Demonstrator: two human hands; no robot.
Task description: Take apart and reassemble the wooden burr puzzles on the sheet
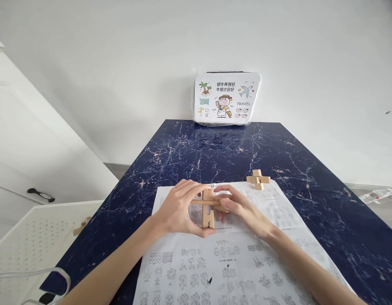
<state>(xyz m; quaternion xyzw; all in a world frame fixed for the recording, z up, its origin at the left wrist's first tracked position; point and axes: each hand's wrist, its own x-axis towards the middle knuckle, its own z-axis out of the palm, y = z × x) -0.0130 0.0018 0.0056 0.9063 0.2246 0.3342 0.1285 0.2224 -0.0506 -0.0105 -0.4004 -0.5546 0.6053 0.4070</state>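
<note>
My left hand (180, 207) grips an upright notched wooden puzzle piece (208, 220) at its top and bottom ends, between the fingers and the thumb. Dark marks show near the lower end of that piece. A thinner wooden puzzle stick (199, 202) crosses it sideways through the middle. My right hand (236, 207) pinches the right end of the crossing wood between thumb and fingers. How the pieces interlock is partly hidden by my fingers. Beneath both hands lies a printed instruction sheet (196, 254) with rows of small puzzle diagrams.
An assembled wooden cross puzzle (258, 179) rests at the sheet's far right corner. A cartoon-printed white case (227, 99) leans against the wall at the back of the blue marbled table (221, 148). On the left, a white perforated surface (40, 237) holds another wooden piece (81, 226) and a white cable (64, 275).
</note>
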